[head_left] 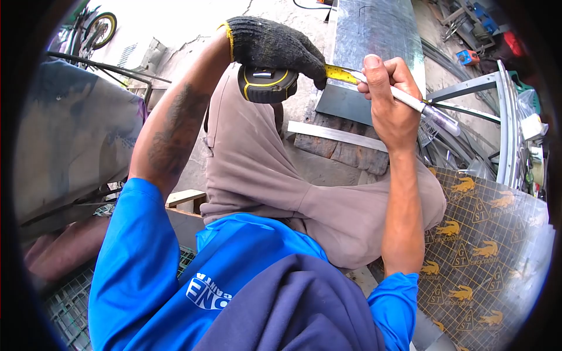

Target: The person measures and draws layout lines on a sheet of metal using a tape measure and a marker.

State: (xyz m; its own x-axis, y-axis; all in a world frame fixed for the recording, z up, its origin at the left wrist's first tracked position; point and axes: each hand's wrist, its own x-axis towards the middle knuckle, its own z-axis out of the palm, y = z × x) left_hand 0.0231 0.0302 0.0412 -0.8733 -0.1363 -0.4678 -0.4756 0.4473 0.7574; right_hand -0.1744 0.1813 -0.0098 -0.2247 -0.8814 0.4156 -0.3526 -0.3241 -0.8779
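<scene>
My left hand (272,44) wears a dark knit glove and grips a black and yellow tape measure (266,85). Its yellow blade (341,73) is pulled out to the right, onto the near edge of a shiny metal sheet (374,29). My right hand (389,99) is bare and holds a white marker pen (424,108), with the thumb near the blade at the sheet's edge. The pen's tip is hidden behind my fingers. Both hands are above my bent knee in beige trousers (257,169).
A flat metal strip (336,136) lies on wooden planks (339,153) under the sheet. Metal frames and scrap (497,111) pile up at right. A printed foil sheet with crocodile logos (486,245) lies at lower right. A bicycle wheel (99,29) stands far left.
</scene>
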